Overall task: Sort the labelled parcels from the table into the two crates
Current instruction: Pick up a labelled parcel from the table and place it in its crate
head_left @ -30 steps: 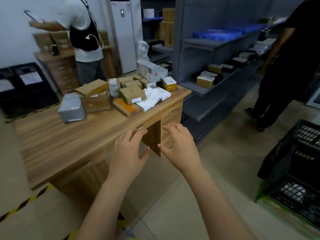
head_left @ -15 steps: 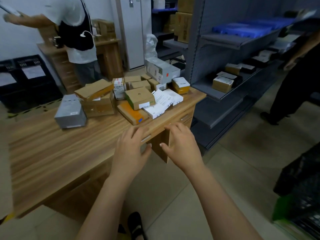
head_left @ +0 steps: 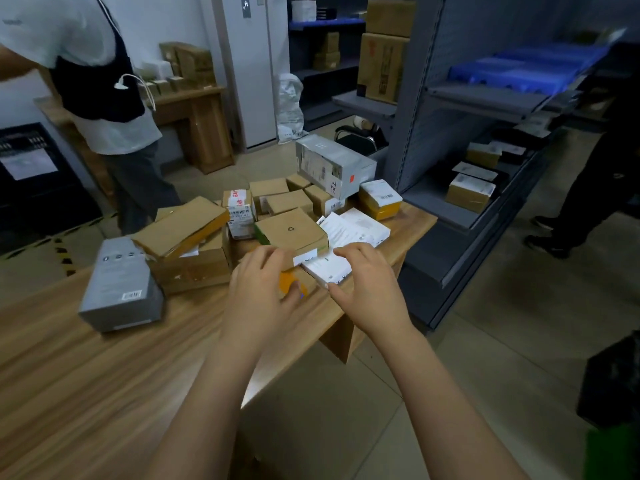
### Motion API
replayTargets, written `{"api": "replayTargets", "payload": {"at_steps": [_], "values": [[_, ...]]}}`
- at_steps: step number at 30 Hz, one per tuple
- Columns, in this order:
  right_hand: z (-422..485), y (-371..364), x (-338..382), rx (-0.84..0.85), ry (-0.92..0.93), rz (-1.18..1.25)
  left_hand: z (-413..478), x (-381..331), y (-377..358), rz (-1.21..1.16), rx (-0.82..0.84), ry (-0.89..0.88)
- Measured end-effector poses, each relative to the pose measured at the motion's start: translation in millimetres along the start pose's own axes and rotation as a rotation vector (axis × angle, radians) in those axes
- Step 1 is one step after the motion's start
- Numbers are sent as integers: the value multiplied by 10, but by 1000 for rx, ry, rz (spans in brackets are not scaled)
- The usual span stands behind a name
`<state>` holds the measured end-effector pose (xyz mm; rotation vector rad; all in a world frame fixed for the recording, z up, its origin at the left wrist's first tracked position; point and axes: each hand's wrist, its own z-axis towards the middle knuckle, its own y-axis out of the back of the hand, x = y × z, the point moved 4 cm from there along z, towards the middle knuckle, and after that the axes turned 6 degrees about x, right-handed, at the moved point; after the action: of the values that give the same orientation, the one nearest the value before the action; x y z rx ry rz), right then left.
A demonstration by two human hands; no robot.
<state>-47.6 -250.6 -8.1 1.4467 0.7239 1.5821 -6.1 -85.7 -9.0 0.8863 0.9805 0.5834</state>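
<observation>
Head view: table (head_left: 104, 375) seen beneath both forearms. Parcels (head_left: 277, 199) heaped just beyond left hand (head_left: 263, 289) and right hand (head_left: 367, 285): cardboard, mostly brown, some white, labels stuck on. Brown box (head_left: 291, 233) ahead of left hand, recycling mark on top, white label on near face; judged light, stiff, best taken by opposite side edges. White box (head_left: 325, 268) under right hand, flat, judged slippery. Left hand curled at brown box corner, grip cannot be told. Right hand spread, relaxed, nothing gripped.

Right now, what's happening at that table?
A person is at the wooden table with both hands over the parcel pile. The left hand is at the orange parcel under a brown box; whether it grips is unclear. The right hand is spread open over the white parcel. Nothing is lifted.
</observation>
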Motion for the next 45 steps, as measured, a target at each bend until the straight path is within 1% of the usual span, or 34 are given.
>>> {"api": "replayTargets", "payload": {"at_steps": [8,14,24,28,34,38,41,45], "values": [[673,-243,-136,43,-13,16,575,377,-207,1,33,28],[1347,-400,-441,91,-8,54,1126,600,-505,6,56,109],[2851,-863,-918,278,77,86,2128,1084,-1128,13,84,404],[3231,-1193,-1125,383,56,104,2312,1335,-1382,13,131,542],[3457,-1696,-1329,566,-29,139,2340,1638,-1685,17,210,709],[3436,-1869,-1370,666,-99,178,2289,1703,-1800,-93,205,810],[3355,-1886,-1346,674,-126,190,2254,1650,-1810,-168,199,841],[3155,-1751,-1225,598,-122,206,2153,1544,-1671,-197,143,768]]}}
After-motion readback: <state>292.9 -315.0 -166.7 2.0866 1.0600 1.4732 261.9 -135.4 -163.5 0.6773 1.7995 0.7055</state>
